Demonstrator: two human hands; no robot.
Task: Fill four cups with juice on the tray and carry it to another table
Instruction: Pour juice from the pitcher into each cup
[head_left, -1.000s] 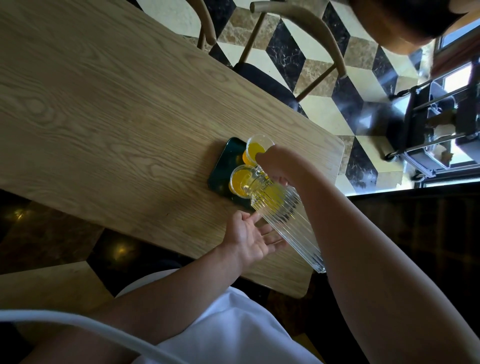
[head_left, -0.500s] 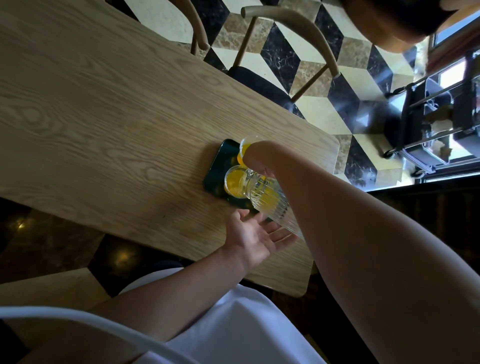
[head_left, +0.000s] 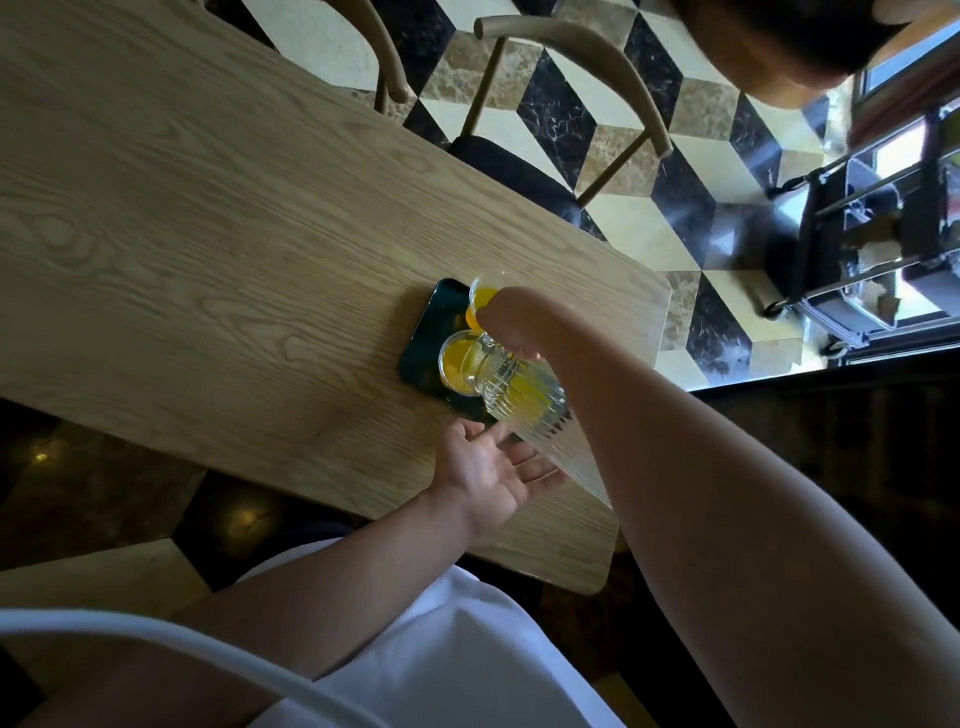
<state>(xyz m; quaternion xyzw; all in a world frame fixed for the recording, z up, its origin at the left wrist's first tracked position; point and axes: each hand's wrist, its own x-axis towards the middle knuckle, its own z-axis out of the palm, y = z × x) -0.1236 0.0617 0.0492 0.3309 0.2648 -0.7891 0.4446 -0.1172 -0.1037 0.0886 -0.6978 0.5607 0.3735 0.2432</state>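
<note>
Midway through the pouring, judging by the cups. On the dark tray (head_left: 426, 332), near the table's (head_left: 208, 234) corner: two cups showing, far cup (head_left: 485, 297) with juice in it, near cup (head_left: 460, 364) taking juice from the ribbed glass jug (head_left: 524, 400), tipped mouth-down over its rim. Right hand (head_left: 511, 325) clenched around the jug's neck, covering part of the far cup. Left hand (head_left: 493, 467) just this side of the tray, fingers (head_left: 537, 467) spread and released, palm up under the jug's body, touching or not cannot tell. Other two cups hidden behind hand and jug, fill unknown. Carrying not yet begun.
</note>
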